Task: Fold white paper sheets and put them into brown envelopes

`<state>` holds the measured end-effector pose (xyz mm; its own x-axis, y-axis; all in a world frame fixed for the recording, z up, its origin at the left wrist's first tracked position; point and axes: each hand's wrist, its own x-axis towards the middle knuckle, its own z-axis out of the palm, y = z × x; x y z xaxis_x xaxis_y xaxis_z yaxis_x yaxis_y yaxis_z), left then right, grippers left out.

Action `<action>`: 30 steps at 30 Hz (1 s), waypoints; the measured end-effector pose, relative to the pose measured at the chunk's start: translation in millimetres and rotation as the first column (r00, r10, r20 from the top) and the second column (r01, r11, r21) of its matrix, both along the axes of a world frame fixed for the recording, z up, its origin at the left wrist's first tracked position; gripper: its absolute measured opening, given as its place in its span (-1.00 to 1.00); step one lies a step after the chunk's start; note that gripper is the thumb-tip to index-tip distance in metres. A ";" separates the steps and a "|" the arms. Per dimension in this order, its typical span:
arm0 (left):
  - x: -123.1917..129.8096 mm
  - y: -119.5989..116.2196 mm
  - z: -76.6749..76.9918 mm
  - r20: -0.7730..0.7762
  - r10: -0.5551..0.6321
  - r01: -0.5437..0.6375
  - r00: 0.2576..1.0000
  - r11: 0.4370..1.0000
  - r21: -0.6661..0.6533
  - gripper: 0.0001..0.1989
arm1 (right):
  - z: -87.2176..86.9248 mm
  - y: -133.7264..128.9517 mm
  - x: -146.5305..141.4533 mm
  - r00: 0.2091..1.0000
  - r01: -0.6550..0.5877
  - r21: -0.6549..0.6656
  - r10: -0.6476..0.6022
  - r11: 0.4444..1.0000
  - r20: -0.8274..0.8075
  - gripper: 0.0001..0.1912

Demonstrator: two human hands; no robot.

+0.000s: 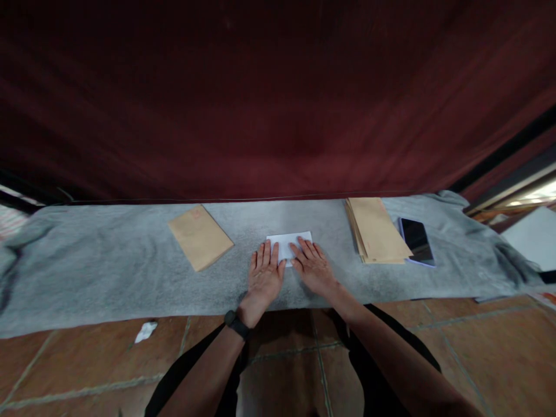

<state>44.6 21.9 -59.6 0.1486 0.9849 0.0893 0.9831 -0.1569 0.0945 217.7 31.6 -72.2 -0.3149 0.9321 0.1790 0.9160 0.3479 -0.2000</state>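
A small white sheet of paper (285,248), which looks folded, lies on the grey cloth (130,272) in front of me. My left hand (266,271) rests flat over its left side, fingers stretched out and pointing away from me. Over the right side lies my right hand (311,267), also flat, with its fingers spread. Both palms hide the near corners of the paper. A dark watch (237,324) is on my left wrist.
One brown envelope (201,237) lies to the left. On the right sits a stack of brown envelopes (377,230), with a phone (417,240) beside it. Dark red fabric (278,116) rises behind the cloth. A crumpled white tissue (146,331) is on the tiled floor (99,359).
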 end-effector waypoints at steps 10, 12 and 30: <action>-0.1 -8.8 3.3 0.057 0.071 -0.078 0.996 0.989 0.124 -0.46 | -0.7 -1.8 -0.7 0.995 0.094 -0.008 -0.093 0.996 0.025 -0.44; 5.4 -12.6 2.9 0.074 0.009 -0.021 0.997 0.987 0.160 -0.46 | -0.8 -2.3 -1.9 0.993 0.116 -0.008 -0.115 0.993 0.034 -0.43; 1.0 -12.3 26.6 -0.057 -0.241 0.239 0.969 0.970 -0.045 -0.62 | 10.4 2.3 17.4 0.988 0.150 0.011 -0.150 0.989 -0.026 -0.45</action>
